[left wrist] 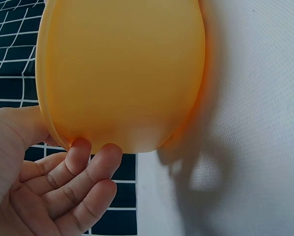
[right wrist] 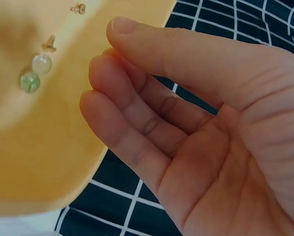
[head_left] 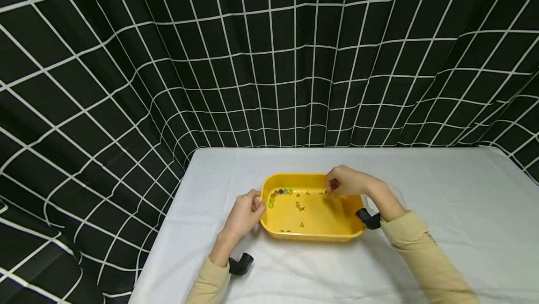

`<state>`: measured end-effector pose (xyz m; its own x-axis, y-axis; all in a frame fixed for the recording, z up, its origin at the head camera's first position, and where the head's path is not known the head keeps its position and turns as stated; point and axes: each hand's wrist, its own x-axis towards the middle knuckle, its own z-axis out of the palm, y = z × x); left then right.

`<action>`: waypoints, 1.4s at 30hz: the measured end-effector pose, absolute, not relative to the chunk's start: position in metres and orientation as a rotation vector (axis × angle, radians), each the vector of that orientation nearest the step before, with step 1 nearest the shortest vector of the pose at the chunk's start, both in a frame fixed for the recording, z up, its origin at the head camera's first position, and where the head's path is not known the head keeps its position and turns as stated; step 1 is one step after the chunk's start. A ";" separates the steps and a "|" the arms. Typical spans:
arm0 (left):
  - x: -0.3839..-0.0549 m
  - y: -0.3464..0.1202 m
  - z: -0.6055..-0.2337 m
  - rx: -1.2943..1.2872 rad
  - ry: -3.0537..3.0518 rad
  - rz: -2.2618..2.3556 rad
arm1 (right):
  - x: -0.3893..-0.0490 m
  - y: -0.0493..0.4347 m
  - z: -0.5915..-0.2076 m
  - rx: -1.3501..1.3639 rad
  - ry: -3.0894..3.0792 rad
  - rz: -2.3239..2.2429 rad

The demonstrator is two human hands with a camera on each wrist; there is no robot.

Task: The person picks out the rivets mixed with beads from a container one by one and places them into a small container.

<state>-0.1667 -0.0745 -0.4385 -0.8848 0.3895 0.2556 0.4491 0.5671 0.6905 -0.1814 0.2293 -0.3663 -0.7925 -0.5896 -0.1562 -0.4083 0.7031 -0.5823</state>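
A yellow plastic tub (head_left: 311, 236) stands on the white-covered table. My left hand (head_left: 245, 213) grips its left rim between thumb and fingers; the left wrist view shows the fingertips (left wrist: 107, 155) at the tub's end wall. My right hand (head_left: 346, 181) is over the far right part of the tub, fingers bent, with nothing visible between thumb and fingers. Close to it lie a clear marble (right wrist: 42, 64), a green marble (right wrist: 30, 82) and a small gold-coloured pin (right wrist: 49, 44). Several marbles, including a blue one (head_left: 280, 191), line the far left corner. More gold-coloured pins (head_left: 302, 225) lie scattered over the tub's floor.
Right of the tub, partly behind my right forearm, is a clear plastic container (head_left: 397, 195). The white cloth (head_left: 455, 201) covers the table. A black curtain with a white grid (head_left: 294, 70) hangs behind and at the sides. Black wrist cameras (head_left: 241, 264) are on both wrists.
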 end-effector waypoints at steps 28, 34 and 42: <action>-0.167 -0.074 -0.437 -0.720 -2.721 -1.227 | -0.193 0.204 -0.385 -0.929 2.517 -0.744; -0.167 -0.074 -0.437 -0.710 -2.725 -1.225 | -0.193 0.199 -0.387 -0.911 2.500 -0.761; -0.168 -0.074 -0.438 -0.714 -2.725 -1.222 | -0.194 0.191 -0.388 -0.919 2.496 -0.707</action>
<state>-0.1680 -0.0742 -0.4380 -0.8895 0.3838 0.2478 0.4403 0.5755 0.6891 -0.1941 0.1911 -0.3876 -0.7105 -0.6805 -0.1791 -0.4854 0.6583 -0.5753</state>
